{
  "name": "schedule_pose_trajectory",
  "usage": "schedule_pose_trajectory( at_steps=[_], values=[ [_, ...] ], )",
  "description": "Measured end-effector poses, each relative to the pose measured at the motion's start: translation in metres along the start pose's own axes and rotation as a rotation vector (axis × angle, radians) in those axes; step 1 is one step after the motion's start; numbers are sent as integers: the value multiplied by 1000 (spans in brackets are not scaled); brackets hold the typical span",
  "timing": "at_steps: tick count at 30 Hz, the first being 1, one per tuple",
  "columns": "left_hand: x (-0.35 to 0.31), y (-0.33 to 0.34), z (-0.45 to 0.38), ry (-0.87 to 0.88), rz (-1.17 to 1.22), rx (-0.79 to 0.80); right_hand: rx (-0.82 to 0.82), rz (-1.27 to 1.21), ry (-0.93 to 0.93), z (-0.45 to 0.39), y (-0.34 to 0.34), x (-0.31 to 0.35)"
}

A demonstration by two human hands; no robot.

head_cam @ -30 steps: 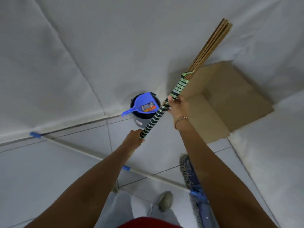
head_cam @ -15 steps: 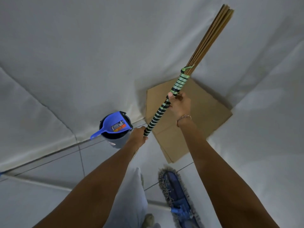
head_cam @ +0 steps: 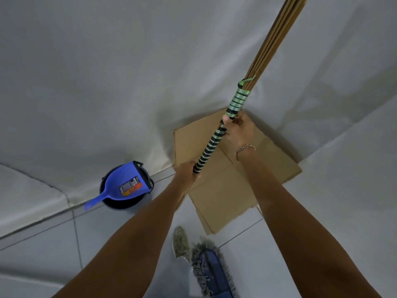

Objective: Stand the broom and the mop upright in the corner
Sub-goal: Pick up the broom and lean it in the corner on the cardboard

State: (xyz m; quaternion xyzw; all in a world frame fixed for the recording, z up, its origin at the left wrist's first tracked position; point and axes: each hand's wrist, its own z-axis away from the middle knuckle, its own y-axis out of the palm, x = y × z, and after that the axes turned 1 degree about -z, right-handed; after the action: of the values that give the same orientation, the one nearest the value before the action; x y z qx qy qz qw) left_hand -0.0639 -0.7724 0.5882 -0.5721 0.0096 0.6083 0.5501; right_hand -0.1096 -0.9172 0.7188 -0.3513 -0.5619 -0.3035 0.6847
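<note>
Broom now steeper, carried over cardboard toward corner; left hand and right hand wrapped tight on handle. Mop on floor.

Pale grey floor tiles meet white cloth-draped walls in a corner. Flattened cardboard lies in the corner. Left of it, a black bucket holds a blue dustpan. Dim, even light.

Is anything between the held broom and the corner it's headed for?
Yes. Flattened cardboard lies on the floor right in the corner, under the broom held by both hands. Nothing else visible blocks it.
</note>
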Motion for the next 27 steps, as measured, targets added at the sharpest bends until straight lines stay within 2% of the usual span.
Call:
schedule_pose_trajectory(
  at_steps=[5, 13, 19, 27],
  values=[
    [-26, 6, -55, -11, -12, 73, -49, -17, 68, -55, -11, 3],
    [-78, 17, -117, -20, -20, 128, -47, 86, 48, -133, -39, 9],
    [-113, 39, -169, -86, -37, 100, 18, 157, 6, -207, -48, 7],
    [-140, 108, -275, -231, 7, 61, 166, 261, -12, -330, -76, -45]
  ],
)
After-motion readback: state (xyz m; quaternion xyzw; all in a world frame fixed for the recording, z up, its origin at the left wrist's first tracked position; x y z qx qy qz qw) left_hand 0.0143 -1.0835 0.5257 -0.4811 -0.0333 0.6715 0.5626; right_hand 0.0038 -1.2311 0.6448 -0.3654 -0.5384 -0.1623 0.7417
